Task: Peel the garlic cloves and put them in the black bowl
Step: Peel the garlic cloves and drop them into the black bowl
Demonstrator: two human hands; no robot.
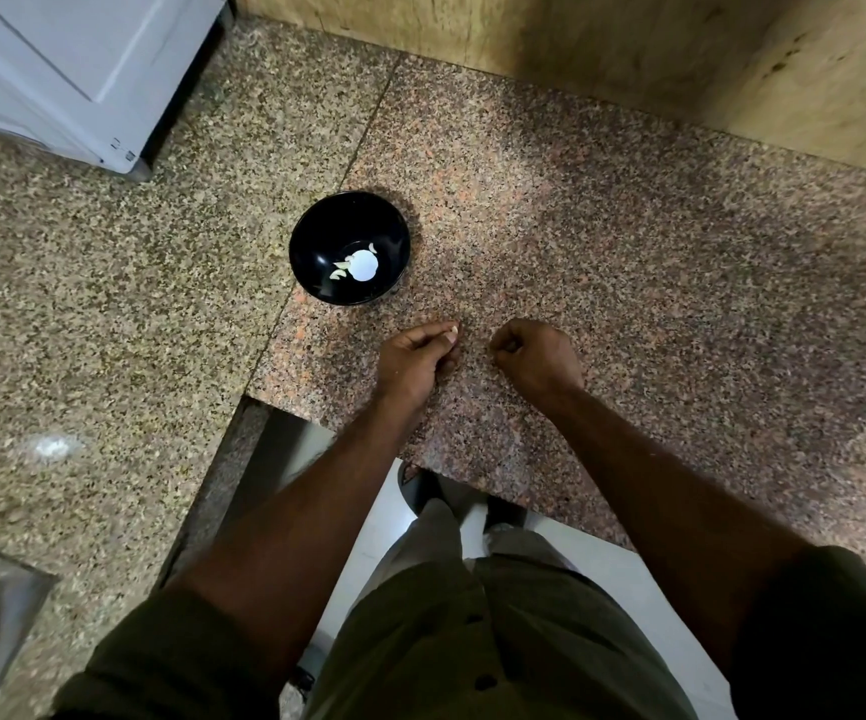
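Garlic clove (453, 332): one pale clove, pinched at the fingertips of the left hand (415, 362), just above the granite counter (628, 283). Whether any skin remains on it is too small to tell. From the clove, the black bowl lies at about 11 o'clock, near but apart.

Black bowl (349, 248): round, dark, upright on the counter across a seam between two slabs. Inside, a few peeled cloves (341, 268) lie at the bowl's 7 o'clock and one more at 1 o'clock, around a bright white patch at the bottom, likely a reflection of a lamp.

Step in hand, as judged: carrying a finished clove to the bowl. Done well, the pinch stays firm until the clove is over the bowl's middle, then lets go low, so that the clove does not bounce off the rim onto the counter.

Left hand: thumb and fingers drawn together on the clove, the remaining fingers curled under the palm.

Right hand (535, 356): at 3 o'clock of the left hand, near but not touching it; fingers curled into a loose fist over the counter. Whether it holds skin or another clove cannot be told, as the palm faces down.

Surroundings: a white appliance (83, 70) at the counter's 10 o'clock corner; a tan wall (628, 44) along 12 to 2 o'clock; green sleeves at the lower edge.
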